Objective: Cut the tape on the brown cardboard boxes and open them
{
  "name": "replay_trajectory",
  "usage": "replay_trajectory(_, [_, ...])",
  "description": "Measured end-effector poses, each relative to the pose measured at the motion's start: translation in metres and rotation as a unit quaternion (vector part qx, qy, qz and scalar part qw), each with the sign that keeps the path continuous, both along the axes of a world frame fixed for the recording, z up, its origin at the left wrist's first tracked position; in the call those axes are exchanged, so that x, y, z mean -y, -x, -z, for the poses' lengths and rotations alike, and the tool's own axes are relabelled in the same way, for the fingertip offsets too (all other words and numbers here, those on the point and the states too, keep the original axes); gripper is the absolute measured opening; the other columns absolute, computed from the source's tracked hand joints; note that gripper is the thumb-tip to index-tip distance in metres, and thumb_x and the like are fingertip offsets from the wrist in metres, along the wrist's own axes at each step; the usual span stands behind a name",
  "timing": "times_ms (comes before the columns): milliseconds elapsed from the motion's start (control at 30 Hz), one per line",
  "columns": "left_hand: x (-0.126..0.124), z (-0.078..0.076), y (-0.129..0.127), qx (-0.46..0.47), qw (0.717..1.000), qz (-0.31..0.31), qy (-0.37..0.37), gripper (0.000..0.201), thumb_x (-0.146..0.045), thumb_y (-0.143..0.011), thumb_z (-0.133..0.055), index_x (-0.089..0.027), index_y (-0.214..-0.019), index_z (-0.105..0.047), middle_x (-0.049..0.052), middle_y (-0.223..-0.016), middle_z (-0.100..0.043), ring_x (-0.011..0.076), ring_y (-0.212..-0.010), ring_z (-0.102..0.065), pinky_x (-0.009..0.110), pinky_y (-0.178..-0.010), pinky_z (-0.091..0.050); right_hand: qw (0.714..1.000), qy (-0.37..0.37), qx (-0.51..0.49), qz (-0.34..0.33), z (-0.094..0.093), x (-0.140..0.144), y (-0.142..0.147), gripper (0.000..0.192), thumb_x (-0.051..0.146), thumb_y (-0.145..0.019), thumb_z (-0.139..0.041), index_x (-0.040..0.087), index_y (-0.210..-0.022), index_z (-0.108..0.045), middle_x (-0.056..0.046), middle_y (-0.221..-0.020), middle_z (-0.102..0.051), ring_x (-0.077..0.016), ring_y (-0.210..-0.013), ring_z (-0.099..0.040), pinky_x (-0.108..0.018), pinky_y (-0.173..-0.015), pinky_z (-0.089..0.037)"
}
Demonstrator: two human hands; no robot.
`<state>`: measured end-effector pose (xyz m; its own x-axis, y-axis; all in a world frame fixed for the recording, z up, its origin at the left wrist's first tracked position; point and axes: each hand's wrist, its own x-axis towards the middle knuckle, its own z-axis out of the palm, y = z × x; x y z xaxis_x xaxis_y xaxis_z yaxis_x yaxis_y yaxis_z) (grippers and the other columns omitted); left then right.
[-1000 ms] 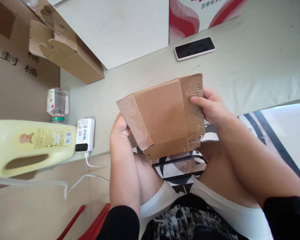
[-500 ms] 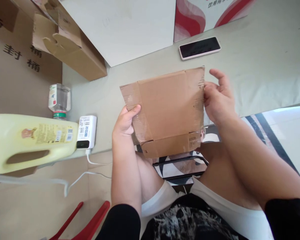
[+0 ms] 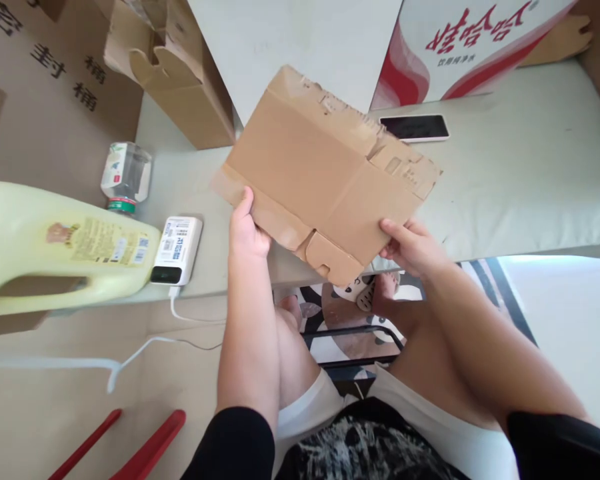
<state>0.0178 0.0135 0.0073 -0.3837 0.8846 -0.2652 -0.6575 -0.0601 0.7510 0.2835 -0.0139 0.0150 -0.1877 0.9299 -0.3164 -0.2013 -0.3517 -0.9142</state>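
Brown flattened cardboard box [image 3: 325, 173] hangs tilted above the table edge [image 3: 530, 200]; we pinch its 2 lower corners, left hand [image 3: 247, 230] at 9 o'clock, right hand [image 3: 413, 247] at 4. At 9 o'clock beyond lie a power bank [image 3: 176, 250] and a yellow jug [image 3: 55, 247].

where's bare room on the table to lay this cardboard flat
Bare tabletop lies right of the phone, out to the table's near edge. Left is crowded: power bank, yellow jug, small bottle and open box.
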Motion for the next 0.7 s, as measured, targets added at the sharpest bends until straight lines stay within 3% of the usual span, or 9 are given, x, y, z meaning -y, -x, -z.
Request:
replay_trajectory(100, [0.001, -0.006, -0.004, 0.008, 0.998, 0.025, -0.056, 0.038, -0.057, -0.088, -0.061, -0.022, -0.1, -0.07, 0.009, -0.121, -0.074, 0.0275, -0.128, -0.064, 0.041, -0.106, -0.054, 0.997, 0.019, -0.012, 0.073, -0.008, 0.004, -0.003, 0.051, 0.053, -0.047, -0.093, 0.018, -0.064, -0.06, 0.005, -0.043, -0.054, -0.0056, -0.03, -0.044, -0.017, -0.028, -0.037])
replay_trajectory(233, [0.004, -0.016, -0.005, 0.05, 0.997, 0.055, -0.029, 0.05, -0.068, -0.088, -0.049, -0.023, -0.096, -0.07, 0.008, -0.112, -0.076, 0.0243, -0.106, -0.073, 0.035, -0.086, -0.061, 0.97, -0.012, 0.004, 0.243, -0.027, 0.007, -0.046, 0.042, 0.037, -0.044, -0.09, 0.019, -0.071, -0.063, 0.005, -0.055, -0.061, -0.0061, -0.032, -0.047, -0.017, -0.026, -0.035])
replay_trajectory(300, [0.005, -0.018, -0.006, 0.066, 0.996, 0.057, -0.023, 0.047, -0.063, -0.089, -0.047, -0.022, -0.093, -0.07, 0.007, -0.105, -0.077, 0.0214, -0.096, -0.074, 0.032, -0.081, -0.061, 0.944, -0.036, 0.028, 0.328, -0.037, 0.01, -0.08, 0.038, 0.023, -0.044, -0.086, 0.021, -0.074, -0.063, 0.005, -0.062, -0.065, -0.0074, -0.036, -0.051, -0.017, -0.025, -0.033])
replay_trajectory(467, [0.005, -0.02, -0.008, 0.082, 0.994, 0.067, -0.013, 0.041, -0.059, -0.086, -0.052, -0.021, -0.084, -0.066, 0.005, -0.081, -0.074, 0.0185, -0.073, -0.072, 0.033, -0.072, -0.061, 0.846, -0.07, 0.155, 0.505, -0.046, 0.013, -0.167, 0.022, 0.003, -0.063, -0.065, 0.023, -0.061, -0.057, 0.005, -0.047, -0.055, -0.0073, -0.03, -0.049, -0.02, -0.029, -0.033])
replay_trajectory(533, [0.004, -0.019, -0.009, 0.08, 0.995, 0.066, -0.009, 0.04, -0.059, -0.085, -0.053, -0.021, -0.083, -0.066, 0.003, -0.078, -0.072, 0.0181, -0.071, -0.071, 0.034, -0.071, -0.061, 0.814, -0.097, 0.227, 0.526, -0.044, 0.007, -0.195, 0.023, 0.001, -0.072, -0.059, 0.023, -0.064, -0.06, 0.003, -0.049, -0.059, -0.0063, -0.034, -0.053, -0.024, -0.036, -0.042])
replay_trajectory(600, [0.002, -0.018, -0.01, 0.071, 0.996, 0.06, -0.007, 0.038, -0.058, -0.084, -0.054, -0.021, -0.082, -0.065, 0.003, -0.077, -0.071, 0.018, -0.07, -0.071, 0.035, -0.071, -0.061, 0.793, -0.132, 0.323, 0.501, -0.044, -0.011, -0.216, 0.016, 0.007, -0.081, -0.058, 0.02, -0.072, -0.063, -0.004, -0.063, -0.07, -0.0065, -0.041, -0.059, -0.028, -0.045, -0.049])
replay_trajectory(667, [-0.001, -0.016, -0.012, 0.057, 0.997, 0.06, -0.003, 0.036, -0.056, -0.083, -0.056, -0.021, -0.081, -0.064, 0.002, -0.076, -0.07, 0.0177, -0.068, -0.071, 0.035, -0.071, -0.061, 0.773, -0.16, 0.416, 0.451, -0.049, -0.047, -0.23, 0.01, 0.018, -0.09, -0.058, 0.013, -0.091, -0.067, -0.017, -0.095, -0.078, -0.0123, -0.063, -0.073, -0.03, -0.054, -0.053])
replay_trajectory(700, [-0.003, -0.015, -0.012, 0.048, 0.997, 0.064, 0.001, 0.035, -0.054, -0.082, -0.057, -0.02, -0.08, -0.064, 0.002, -0.075, -0.069, 0.0175, -0.066, -0.07, 0.035, -0.07, -0.06, 0.77, -0.171, 0.442, 0.427, -0.053, -0.071, -0.234, 0.021, 0.023, -0.093, -0.056, 0.01, -0.107, -0.066, -0.024, -0.112, -0.075, -0.018, -0.081, -0.078, -0.029, -0.059, -0.054])
